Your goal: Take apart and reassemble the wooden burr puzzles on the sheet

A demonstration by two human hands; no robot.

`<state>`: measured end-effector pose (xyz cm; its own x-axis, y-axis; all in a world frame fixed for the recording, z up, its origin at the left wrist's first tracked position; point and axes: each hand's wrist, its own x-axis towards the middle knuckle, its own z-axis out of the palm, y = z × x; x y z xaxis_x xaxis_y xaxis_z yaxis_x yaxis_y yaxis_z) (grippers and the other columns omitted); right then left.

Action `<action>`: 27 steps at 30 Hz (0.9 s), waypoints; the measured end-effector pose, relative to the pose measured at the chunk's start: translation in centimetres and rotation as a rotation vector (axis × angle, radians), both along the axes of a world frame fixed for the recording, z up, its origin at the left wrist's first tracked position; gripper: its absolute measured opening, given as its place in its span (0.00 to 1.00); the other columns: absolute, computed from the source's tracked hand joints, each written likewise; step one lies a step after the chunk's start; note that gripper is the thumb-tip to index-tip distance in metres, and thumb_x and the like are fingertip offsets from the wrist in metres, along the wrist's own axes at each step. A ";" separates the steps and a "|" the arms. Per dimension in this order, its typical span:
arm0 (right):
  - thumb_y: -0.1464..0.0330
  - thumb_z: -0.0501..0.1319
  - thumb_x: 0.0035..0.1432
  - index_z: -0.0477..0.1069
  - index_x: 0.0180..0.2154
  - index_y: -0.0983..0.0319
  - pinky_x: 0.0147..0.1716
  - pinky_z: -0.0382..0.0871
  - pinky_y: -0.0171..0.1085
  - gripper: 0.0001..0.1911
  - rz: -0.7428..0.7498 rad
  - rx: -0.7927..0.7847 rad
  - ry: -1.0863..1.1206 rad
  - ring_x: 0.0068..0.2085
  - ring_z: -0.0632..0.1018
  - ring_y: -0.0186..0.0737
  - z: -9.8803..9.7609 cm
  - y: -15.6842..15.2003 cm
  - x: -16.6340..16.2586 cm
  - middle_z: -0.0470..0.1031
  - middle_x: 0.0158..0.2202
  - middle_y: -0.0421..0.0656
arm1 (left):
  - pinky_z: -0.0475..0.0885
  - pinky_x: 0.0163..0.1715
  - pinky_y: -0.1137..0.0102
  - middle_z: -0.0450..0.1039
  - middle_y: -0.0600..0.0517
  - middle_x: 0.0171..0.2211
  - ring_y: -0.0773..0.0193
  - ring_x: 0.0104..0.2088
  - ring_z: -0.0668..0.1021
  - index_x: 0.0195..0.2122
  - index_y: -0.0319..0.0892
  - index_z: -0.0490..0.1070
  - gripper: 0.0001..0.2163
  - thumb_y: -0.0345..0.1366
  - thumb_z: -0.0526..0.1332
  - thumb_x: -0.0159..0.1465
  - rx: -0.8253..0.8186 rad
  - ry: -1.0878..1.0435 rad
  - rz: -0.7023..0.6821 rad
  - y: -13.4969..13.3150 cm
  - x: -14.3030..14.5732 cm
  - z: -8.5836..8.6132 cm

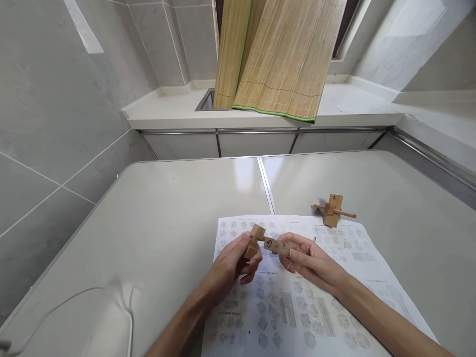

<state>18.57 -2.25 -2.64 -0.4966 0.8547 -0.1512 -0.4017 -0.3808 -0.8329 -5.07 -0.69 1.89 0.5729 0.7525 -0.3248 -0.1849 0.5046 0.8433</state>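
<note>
Now: left hand (230,265) fingers clamped on notched wooden block (255,241), right hand (310,263) fingers pinching numbered wooden bar (275,245), both above instruction sheet (334,297); best aligning bar with notch squarely, sliding gently, never forcing

Two hands are in view, the left hand (232,265) and the right hand (310,263). Each holds one wooden block: one upright block (255,243) in the left, one block marked with a curled figure (275,246) in the right, so two blocks are in the hands. One more wooden piece (333,210), a block with a single rod through it, lies apart on the desk (167,223). One printed sheet (297,307) covered in many small diagrams lies under the hands. One white cable (111,297) runs over the near left corner. Two bamboo mats (282,59) lean at the back.
</note>
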 end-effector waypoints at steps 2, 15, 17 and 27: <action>0.59 0.70 0.65 0.78 0.49 0.57 0.35 0.63 0.38 0.14 -0.002 0.002 -0.008 0.32 0.71 0.35 0.0 0.0 0.0 0.74 0.31 0.40 | 0.56 0.21 0.75 0.59 0.56 0.30 0.71 0.23 0.56 0.44 0.42 0.67 0.19 0.55 0.53 0.73 -0.023 -0.005 -0.043 -0.2 0.2 0.1; 0.57 0.73 0.60 0.78 0.48 0.57 0.30 0.72 0.37 0.18 -0.230 0.138 -0.454 0.26 0.73 0.35 0.1 -0.8 -0.5 0.75 0.26 0.37 | 0.59 0.17 0.75 0.66 0.57 0.22 0.73 0.17 0.64 0.43 0.40 0.68 0.20 0.53 0.50 0.75 0.150 0.069 -0.338 -0.5 0.6 0.3; 0.58 0.73 0.59 0.79 0.47 0.57 0.29 0.73 0.37 0.17 -0.284 0.165 -0.488 0.26 0.75 0.35 0.2 -0.8 -0.7 0.76 0.26 0.38 | 0.60 0.16 0.76 0.70 0.56 0.24 0.73 0.16 0.67 0.47 0.41 0.66 0.18 0.52 0.52 0.75 0.156 0.064 -0.327 -0.5 0.7 0.0; 0.71 0.65 0.67 0.77 0.49 0.55 0.41 0.82 0.44 0.10 -0.529 0.777 -0.722 0.42 0.82 0.43 0.0 -1.7 -1.8 0.80 0.44 0.46 | 0.70 0.19 0.75 0.77 0.49 0.39 0.70 0.21 0.77 0.51 0.45 0.55 0.16 0.52 0.53 0.74 0.139 0.078 -0.205 -0.9 1.6 -1.5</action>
<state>16.80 -3.91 -2.65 -0.0668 0.9145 0.3990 0.3009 0.3997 -0.8658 -3.47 -1.56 0.42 0.6954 0.6637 -0.2756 -0.0220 0.4030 0.9149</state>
